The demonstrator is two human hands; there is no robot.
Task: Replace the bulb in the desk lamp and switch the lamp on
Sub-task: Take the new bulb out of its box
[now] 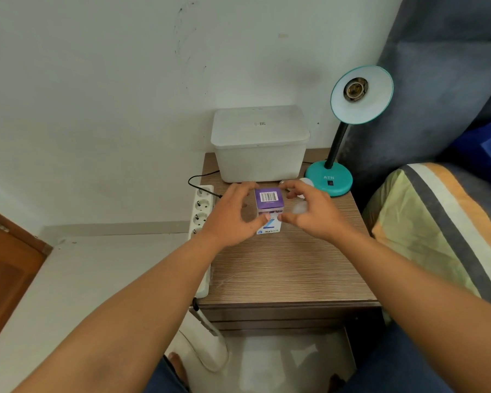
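Observation:
A small purple and white bulb box (268, 205) stands upright on the wooden bedside table (289, 268). My left hand (233, 214) cups its left side and my right hand (309, 211) its right side, both thumbs touching the lower front. The teal desk lamp (330, 181) stands at the table's back right, its shade (362, 95) tilted up toward me, showing an empty socket (355, 89). A white bulb (304, 184) lies on the table behind my right hand, partly hidden.
A lidded white plastic box (260, 143) sits at the table's back against the wall. A white power strip (201, 211) hangs along the table's left edge, with a black cable. A striped pillow (437, 222) and grey headboard lie to the right.

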